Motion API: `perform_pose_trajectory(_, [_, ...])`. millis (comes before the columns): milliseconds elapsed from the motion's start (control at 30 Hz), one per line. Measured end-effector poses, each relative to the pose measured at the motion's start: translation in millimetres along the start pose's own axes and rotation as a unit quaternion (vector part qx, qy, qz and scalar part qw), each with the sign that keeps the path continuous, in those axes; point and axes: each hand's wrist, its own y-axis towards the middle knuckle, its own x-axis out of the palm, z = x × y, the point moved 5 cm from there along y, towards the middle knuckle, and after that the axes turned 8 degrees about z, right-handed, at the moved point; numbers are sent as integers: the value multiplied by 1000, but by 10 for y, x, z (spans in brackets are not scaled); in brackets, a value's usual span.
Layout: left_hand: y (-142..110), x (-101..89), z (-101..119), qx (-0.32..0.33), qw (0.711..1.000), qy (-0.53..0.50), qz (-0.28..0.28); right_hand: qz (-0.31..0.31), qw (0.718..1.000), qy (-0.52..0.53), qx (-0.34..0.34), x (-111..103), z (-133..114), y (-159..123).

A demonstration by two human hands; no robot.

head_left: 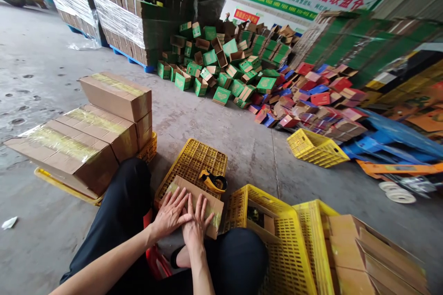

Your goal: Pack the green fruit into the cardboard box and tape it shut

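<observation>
A brown cardboard box [217, 206] with clear yellowish tape over its top lies on an upturned yellow plastic crate [204, 153] in front of me. My left hand [171, 212] rests flat on the box, fingers spread. Beside it my right hand [196, 221] also lies flat on the box, and the left thumb crosses over it. Neither hand grips anything. Just beyond the box, a yellow and black tape dispenser [213, 181] sits on the crate.
Taped boxes [114, 94] are stacked at my left. At my right stand a yellow crate [287, 221] with an open carton inside and another crate with folded cardboard [377, 253]. Green cartons [221, 96] and red-blue cartons [320, 98] lie heaped beyond, near a blue pallet jack [387, 143].
</observation>
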Motion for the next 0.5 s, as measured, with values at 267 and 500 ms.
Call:
perform_pose_trajectory(267, [-79,-78,-205,-19,1000,1,7,10,997,-27,-69,-43,43,-185])
perform_pose_trajectory(500, [18,-6,-293,12,999,-34,0,13,999,-5,-50,94,-145,-85])
